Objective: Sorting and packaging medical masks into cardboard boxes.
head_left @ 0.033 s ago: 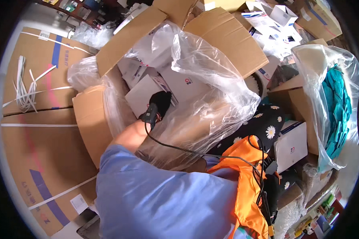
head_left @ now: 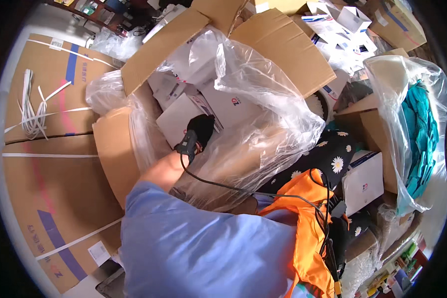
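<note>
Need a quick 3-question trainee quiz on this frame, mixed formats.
1. True or false: the left hand wears a black glove and reaches into the plastic-lined cardboard box.
2. Multiple choice: what fills that box? A) white cartons B) glass bottles C) green apples
3. Fill in: the white straps lie on a flattened ____ at the person's left.

Key: 1 true; 2 A; 3 cardboard box. The right hand is out of view.
</note>
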A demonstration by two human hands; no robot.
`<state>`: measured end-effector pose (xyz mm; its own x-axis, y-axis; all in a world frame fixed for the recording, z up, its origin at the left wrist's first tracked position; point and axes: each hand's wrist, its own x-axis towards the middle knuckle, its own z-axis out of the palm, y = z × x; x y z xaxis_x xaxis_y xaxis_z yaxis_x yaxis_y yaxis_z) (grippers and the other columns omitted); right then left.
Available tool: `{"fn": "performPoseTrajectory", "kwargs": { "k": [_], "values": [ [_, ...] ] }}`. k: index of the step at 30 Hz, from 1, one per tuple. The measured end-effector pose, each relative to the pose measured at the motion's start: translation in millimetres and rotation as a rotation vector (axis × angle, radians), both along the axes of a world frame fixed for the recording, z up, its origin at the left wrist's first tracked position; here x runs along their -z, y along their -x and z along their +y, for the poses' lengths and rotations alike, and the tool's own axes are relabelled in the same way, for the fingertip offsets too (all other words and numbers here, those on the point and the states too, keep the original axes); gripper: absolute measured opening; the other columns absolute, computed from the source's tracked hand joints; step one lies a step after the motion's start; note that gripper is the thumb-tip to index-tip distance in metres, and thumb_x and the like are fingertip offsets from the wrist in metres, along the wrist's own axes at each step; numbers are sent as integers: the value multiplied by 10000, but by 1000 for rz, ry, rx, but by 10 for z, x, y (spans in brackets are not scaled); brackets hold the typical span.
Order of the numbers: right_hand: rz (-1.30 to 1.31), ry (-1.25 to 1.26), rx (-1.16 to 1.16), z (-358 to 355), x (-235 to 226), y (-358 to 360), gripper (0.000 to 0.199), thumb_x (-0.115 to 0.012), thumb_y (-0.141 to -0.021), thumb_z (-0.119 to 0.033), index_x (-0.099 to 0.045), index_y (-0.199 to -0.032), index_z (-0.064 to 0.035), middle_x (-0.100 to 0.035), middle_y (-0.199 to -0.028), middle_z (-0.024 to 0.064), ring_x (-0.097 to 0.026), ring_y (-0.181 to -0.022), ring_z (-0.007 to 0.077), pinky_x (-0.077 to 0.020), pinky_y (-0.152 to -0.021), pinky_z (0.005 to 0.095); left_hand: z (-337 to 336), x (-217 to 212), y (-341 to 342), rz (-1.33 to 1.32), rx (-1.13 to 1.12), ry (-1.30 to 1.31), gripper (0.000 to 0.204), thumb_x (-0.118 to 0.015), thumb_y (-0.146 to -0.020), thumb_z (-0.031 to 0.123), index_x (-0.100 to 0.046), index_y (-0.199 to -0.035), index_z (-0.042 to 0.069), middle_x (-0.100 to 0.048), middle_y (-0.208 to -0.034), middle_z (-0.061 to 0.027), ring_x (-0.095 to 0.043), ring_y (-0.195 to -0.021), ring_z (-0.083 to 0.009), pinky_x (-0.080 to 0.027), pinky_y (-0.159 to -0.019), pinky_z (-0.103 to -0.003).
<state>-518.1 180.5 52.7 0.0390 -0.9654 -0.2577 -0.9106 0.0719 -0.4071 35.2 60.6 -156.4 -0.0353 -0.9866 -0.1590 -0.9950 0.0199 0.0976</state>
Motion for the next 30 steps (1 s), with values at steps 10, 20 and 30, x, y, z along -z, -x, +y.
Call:
{"fn": "performPoseTrajectory", "kwargs": {
  "k": [10,20,30],
  "values": [
    [23,-2,14,72,-32,77,249,-641,-821,-5,-611,-1067,-28,-604,-992,149,-615,-932,301,-494,-775,347,-42,-16,104,-63,-56,91,196,-569,-821,119,-678,-969,52,-673,-829,-149,-665,-773,-321,-516,-643,-452],
    [25,49,20,64,-10,118,252,-639,-822,-3,-606,-1071,-28,-599,-996,148,-612,-936,297,-493,-775,345,-414,-1201,-128,-225,119,139,161,-553,-886,133,-701,-917,77,-682,-813,-147,-665,-765,-323,-528,-675,-410],
    [-188,244,125,-250,-272,252,267,-654,-810,-8,-610,-1073,-26,-612,-1037,140,-608,-982,316,-481,-827,359,-295,-3428,793,77,124,598,179,-531,-930,58,-679,-977,-32,-690,-939,-157,-662,-850,-279,-507,-774,-365]
  ]
}}
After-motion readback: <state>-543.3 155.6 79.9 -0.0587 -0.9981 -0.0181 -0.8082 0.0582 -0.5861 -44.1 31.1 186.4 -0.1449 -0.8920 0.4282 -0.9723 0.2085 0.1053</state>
